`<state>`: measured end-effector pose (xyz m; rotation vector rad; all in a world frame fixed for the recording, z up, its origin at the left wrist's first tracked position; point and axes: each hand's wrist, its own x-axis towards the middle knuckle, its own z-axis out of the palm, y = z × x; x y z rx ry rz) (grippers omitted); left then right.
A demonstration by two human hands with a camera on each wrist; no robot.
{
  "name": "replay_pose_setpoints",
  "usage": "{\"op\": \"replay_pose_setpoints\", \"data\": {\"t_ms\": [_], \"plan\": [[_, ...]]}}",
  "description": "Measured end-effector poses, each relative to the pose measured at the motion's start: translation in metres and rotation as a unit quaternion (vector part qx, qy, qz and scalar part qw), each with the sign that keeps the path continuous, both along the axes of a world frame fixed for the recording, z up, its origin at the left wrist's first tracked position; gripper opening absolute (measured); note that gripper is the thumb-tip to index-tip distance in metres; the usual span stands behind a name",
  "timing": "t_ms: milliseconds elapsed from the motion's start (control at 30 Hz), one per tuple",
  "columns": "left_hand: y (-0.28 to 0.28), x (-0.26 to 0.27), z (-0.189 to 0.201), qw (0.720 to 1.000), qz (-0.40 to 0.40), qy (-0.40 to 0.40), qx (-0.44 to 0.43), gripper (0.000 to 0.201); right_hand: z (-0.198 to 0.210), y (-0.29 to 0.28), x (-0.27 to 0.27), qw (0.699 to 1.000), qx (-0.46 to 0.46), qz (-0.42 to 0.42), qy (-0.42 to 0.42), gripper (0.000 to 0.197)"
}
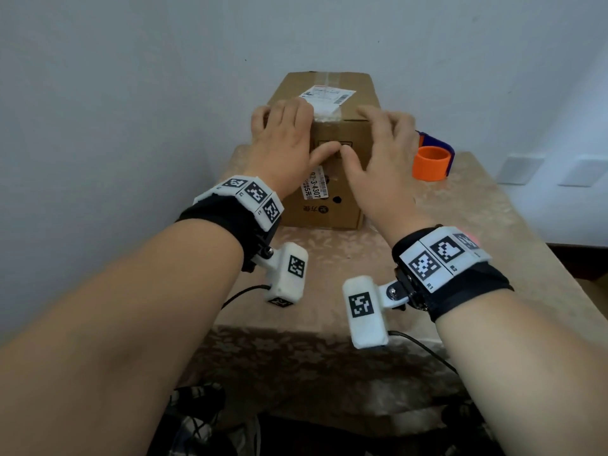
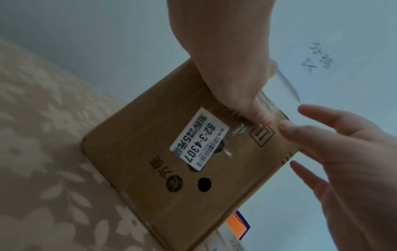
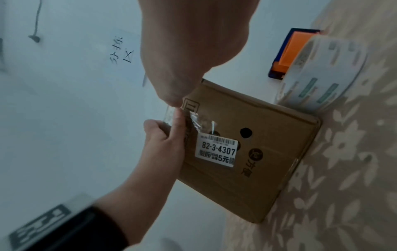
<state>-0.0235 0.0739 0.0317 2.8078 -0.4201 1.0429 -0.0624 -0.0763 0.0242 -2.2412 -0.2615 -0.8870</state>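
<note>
A brown cardboard box [image 1: 332, 205] stands on the cloth-covered table [image 1: 460, 232] against the wall. A white label [image 1: 315, 187] reading 82-3-4307 is on its near face, and crumpled clear tape [image 3: 195, 118] runs over its top front edge. My left hand [image 1: 283, 139] holds that edge at the left, fingers curled over the top, thumb on the near face beside the tape [image 2: 240, 130]. My right hand [image 1: 381, 149] rests on the top right with its fingers spread and straight. Its thumb reaches toward the left thumb on the near face.
An orange ring-shaped roll [image 1: 431, 162] with a blue-and-orange piece behind it sits right of the box. A roll of white labels [image 3: 322, 73] stands there too. The wall is close behind and to the left. Cables hang below the table's near edge.
</note>
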Motion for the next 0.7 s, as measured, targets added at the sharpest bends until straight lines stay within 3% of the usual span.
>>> {"op": "replay_pose_setpoints", "data": {"t_ms": [133, 233, 433, 700], "plan": [[-0.001, 0.006, -0.017, 0.999, 0.011, -0.047, 0.013, 0.078, -0.007, -0.003, 0.005, 0.998, -0.027, 0.049, 0.038, 0.052], [0.0, 0.007, -0.027, 0.997, 0.03, -0.057, 0.047, 0.088, -0.005, -0.013, 0.011, 0.997, -0.022, 0.078, 0.017, 0.051], [-0.004, -0.005, -0.023, 0.991, 0.074, 0.01, 0.11, 0.115, 0.005, -0.014, 0.009, 0.996, -0.045, 0.067, 0.028, 0.051], [-0.01, 0.002, 0.022, 0.996, -0.03, 0.03, 0.084, 0.079, 0.038, -0.022, 0.019, 0.988, -0.043, 0.118, 0.092, 0.039]]}}
